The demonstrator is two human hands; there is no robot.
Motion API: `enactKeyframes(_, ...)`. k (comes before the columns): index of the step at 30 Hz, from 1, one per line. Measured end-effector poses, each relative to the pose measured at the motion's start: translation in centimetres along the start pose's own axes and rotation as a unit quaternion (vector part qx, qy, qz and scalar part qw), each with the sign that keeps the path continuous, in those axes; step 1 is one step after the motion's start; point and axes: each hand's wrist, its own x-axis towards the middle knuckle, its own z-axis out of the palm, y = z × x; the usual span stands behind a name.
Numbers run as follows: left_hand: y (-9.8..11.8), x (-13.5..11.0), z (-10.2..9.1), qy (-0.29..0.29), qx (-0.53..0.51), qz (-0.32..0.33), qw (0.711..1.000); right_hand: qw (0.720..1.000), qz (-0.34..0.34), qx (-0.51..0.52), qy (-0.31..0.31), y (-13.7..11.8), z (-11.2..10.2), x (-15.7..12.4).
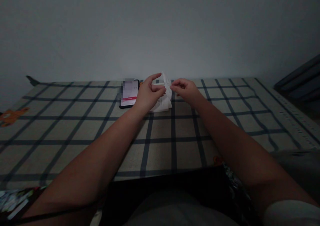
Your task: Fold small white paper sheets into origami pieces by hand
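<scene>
Between my two hands stands a piece of thin white folded paper (167, 90), creased and pinched in at its middle. My left hand (149, 91) grips its left side with fingers and thumb closed on it. From the right, my right hand (184, 88) pinches the same paper between thumb and fingertips. Under the left hand lie some flat white sheets (162, 105) with faint print, partly hidden by that hand. Just left of them a phone (129, 94) in a dark case lies face up, its screen lit and partly blurred out.
The table is covered by a checked cloth (160, 149) that reaches a pale wall (160, 29) at the back. An orange figure (13, 117) is at the far left. A dark slatted object (300, 82) stands at the right. Colourful printed material (15, 201) shows at the lower left.
</scene>
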Motion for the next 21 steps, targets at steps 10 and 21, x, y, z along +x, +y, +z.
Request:
enactKeyframes(10, -0.1, 0.1, -0.2, 0.002, 0.028, 0.04, 0.999, 0.999, 0.044, 0.019, -0.009, -0.1, -0.3, -0.1)
enactKeyframes(21, -2.0, 1.4, -1.0, -0.079, 0.115, 0.168, 0.976, 0.988, 0.11, 0.106, 0.016, -0.9, 0.0, -0.1)
